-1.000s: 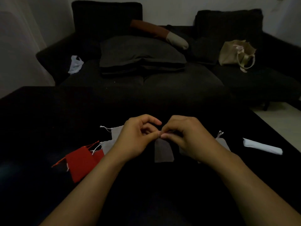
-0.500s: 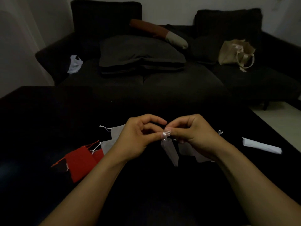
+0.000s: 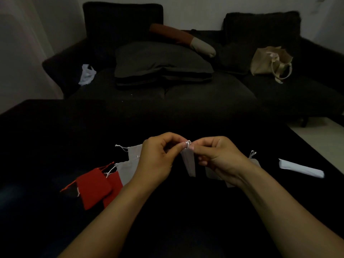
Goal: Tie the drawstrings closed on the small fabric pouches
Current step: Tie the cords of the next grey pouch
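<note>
Presently, items as found, from the hands outward:

- Left hand (image 3: 158, 161): fingers curled, thumb and forefinger pinching the white drawstring (image 3: 188, 143) at the mouth of a grey pouch (image 3: 189, 162).
- Right hand (image 3: 217, 159): likewise curled, pinching the same string from the right; fingertips of both hands nearly meet at the small loop.
- Grey pouch, held: hangs straight below the pinch, between the hands, long axis vertical, edge-on to the camera, raised off the dark table (image 3: 55, 136). Both hands equally near; the knot sits at the top, so the coming pull is judged to run sideways, left and right apart.
- Unclear: whether the loop is a finished knot or half-made; the string is too small and dim to tell.
- Left of the hands, on the table: two grey pouches (image 3: 130, 164), partly behind the left wrist, with loose white strings; nearer, red pouches (image 3: 93, 187), overlapping, count uncertain.
- Right: another grey pouch (image 3: 253, 161), largely hidden by the right hand and forearm.
- Far right: white folded item (image 3: 301, 168), identity unclear.
- Far: dark sofa (image 3: 186, 94).
</note>
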`<control>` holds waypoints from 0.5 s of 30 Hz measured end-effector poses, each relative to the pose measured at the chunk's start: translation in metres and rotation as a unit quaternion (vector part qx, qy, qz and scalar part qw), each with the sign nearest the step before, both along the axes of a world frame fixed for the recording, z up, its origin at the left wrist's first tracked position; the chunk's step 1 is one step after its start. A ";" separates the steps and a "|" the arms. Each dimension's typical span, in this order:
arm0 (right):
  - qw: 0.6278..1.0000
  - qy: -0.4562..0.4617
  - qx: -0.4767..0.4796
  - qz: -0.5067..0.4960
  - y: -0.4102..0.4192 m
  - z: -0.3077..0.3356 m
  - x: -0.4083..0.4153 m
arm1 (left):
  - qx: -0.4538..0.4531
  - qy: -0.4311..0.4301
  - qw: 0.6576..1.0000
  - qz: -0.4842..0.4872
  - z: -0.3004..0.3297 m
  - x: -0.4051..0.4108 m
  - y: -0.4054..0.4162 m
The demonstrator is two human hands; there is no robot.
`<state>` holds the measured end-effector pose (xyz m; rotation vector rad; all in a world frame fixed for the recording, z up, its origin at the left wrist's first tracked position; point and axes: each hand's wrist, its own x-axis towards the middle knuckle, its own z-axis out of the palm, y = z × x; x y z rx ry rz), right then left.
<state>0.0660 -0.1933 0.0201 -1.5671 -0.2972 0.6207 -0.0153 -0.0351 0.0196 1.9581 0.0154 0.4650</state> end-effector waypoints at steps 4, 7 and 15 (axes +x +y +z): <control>0.999 -0.009 0.013 0.051 -0.005 0.000 0.003 | 0.023 -0.009 1.000 0.010 0.000 -0.001 -0.002; 0.996 0.017 0.045 0.070 -0.007 0.000 0.002 | 0.092 -0.053 0.994 0.035 -0.002 0.000 -0.001; 0.997 -0.037 0.007 0.065 -0.005 -0.005 0.003 | 0.025 0.004 1.000 0.002 -0.004 0.002 0.003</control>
